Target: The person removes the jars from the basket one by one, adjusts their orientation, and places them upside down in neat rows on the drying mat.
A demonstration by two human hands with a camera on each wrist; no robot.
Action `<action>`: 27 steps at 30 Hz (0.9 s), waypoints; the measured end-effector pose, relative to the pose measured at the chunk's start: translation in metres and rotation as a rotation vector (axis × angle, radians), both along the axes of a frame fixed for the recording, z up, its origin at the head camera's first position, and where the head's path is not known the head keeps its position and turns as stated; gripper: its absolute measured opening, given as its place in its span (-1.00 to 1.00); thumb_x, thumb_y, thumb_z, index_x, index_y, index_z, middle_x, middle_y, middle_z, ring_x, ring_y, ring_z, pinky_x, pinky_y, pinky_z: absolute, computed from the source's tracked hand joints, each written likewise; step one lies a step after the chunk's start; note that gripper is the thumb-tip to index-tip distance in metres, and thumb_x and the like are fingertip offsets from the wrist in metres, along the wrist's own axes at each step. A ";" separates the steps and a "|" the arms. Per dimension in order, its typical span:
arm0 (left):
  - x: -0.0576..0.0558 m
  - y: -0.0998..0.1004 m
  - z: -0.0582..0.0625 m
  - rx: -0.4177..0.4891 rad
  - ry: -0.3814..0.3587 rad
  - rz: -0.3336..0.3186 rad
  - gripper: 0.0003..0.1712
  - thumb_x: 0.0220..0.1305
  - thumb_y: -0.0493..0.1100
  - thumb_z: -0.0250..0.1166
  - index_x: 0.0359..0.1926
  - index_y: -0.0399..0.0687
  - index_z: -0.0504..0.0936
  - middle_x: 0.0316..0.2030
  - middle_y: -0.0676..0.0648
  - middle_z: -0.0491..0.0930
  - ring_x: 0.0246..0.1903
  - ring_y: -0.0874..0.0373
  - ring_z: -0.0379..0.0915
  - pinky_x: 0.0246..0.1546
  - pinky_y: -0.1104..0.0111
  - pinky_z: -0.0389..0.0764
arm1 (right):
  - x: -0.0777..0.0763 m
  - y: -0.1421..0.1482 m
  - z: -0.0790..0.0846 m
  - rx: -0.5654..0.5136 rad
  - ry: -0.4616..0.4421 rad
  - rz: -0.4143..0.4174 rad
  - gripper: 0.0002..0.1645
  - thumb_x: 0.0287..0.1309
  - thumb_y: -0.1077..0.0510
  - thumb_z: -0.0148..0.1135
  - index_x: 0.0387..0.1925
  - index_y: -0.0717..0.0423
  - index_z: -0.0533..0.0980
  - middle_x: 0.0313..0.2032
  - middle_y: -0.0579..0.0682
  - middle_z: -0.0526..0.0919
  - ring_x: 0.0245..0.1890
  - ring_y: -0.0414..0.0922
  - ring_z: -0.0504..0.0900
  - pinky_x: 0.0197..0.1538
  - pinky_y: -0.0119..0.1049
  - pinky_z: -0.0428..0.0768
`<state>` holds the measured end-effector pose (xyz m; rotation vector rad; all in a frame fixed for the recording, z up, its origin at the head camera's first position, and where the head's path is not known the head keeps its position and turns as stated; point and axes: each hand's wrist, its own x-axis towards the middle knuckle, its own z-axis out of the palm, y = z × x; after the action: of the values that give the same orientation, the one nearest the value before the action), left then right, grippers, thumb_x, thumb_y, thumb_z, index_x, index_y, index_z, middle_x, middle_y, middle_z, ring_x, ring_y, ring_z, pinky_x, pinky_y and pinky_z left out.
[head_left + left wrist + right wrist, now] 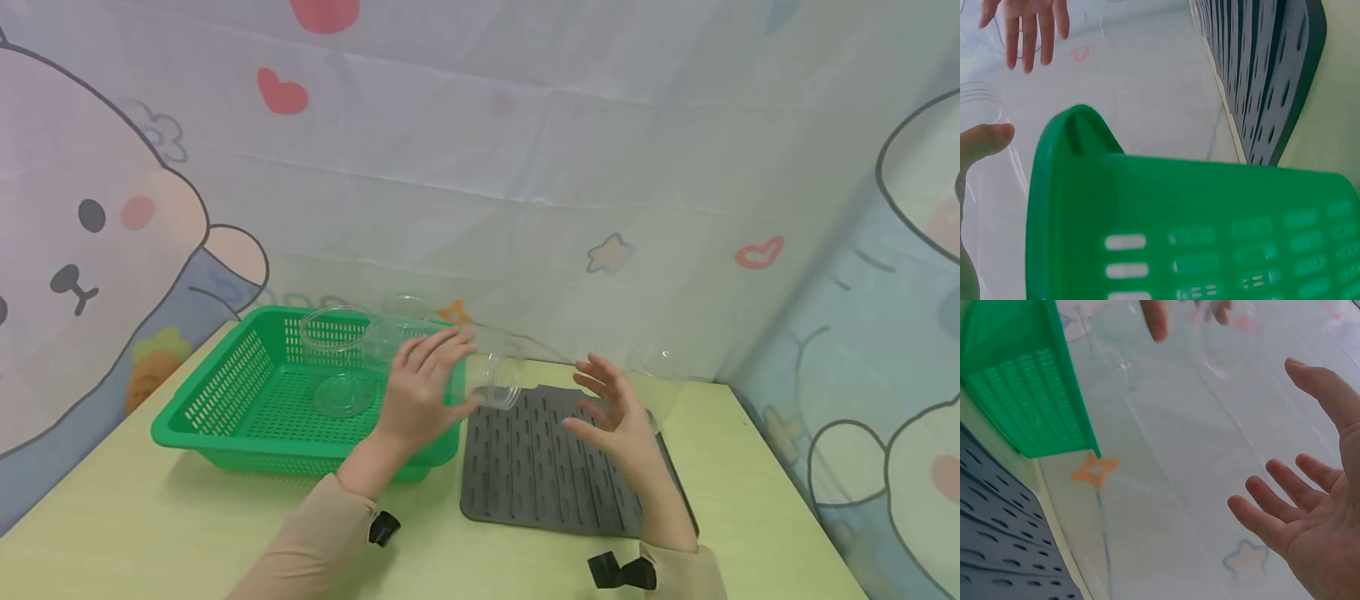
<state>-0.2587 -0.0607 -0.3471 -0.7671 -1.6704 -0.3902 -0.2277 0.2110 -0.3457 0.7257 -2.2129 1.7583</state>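
Note:
My left hand [418, 392] holds a clear cup [504, 382] on its side above the basket's right edge, the cup's one end pointing right. In the left wrist view only the thumb and part of the clear cup [979, 100] show. My right hand [621, 425] hovers over the grey mat [540, 467], its fingers spread and relaxed, holding nothing. The right wrist view shows the same open right hand [1316, 519], apart from the cup. Another clear cup [341, 392] stands in the green basket [300, 450].
A further clear rim [407, 307] shows at the basket's back. One more clear cup [660, 379] stands by the mat's back right, partly behind my right hand. The pale table [757, 500] meets a printed cloth [480, 167] at the back.

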 end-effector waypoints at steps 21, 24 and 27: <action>0.009 0.029 -0.013 -0.128 0.057 0.084 -0.08 -0.52 0.03 0.73 0.04 -0.04 0.62 0.05 -0.03 0.64 0.08 0.05 0.53 0.02 0.14 0.51 | -0.001 -0.028 -0.010 0.055 -0.043 0.084 0.03 0.03 0.37 0.41 0.47 0.14 0.09 0.39 0.19 0.20 0.33 -0.11 0.33 0.17 -0.42 0.54; 0.009 0.030 -0.015 -0.138 0.064 0.089 -0.08 -0.52 0.02 0.73 0.05 -0.04 0.62 0.06 -0.03 0.64 0.09 0.05 0.52 0.03 0.14 0.51 | -0.001 -0.030 -0.011 0.076 -0.045 0.060 0.01 0.02 0.38 0.41 0.46 0.16 0.11 0.38 0.20 0.20 0.35 0.06 0.30 0.18 -0.32 0.57; 0.010 0.030 -0.016 -0.148 0.061 0.090 -0.06 -0.52 0.04 0.73 0.06 -0.04 0.61 0.07 -0.03 0.63 0.10 0.04 0.51 0.04 0.14 0.50 | -0.001 -0.032 -0.011 0.079 -0.032 0.045 -0.03 0.02 0.40 0.40 0.43 0.18 0.14 0.36 0.21 0.23 0.33 0.15 0.29 0.16 -0.23 0.60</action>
<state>-0.2490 -0.0307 -0.3632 -0.8013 -1.6833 -0.1801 -0.2289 0.1787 -0.3567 0.7757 -2.3154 1.7235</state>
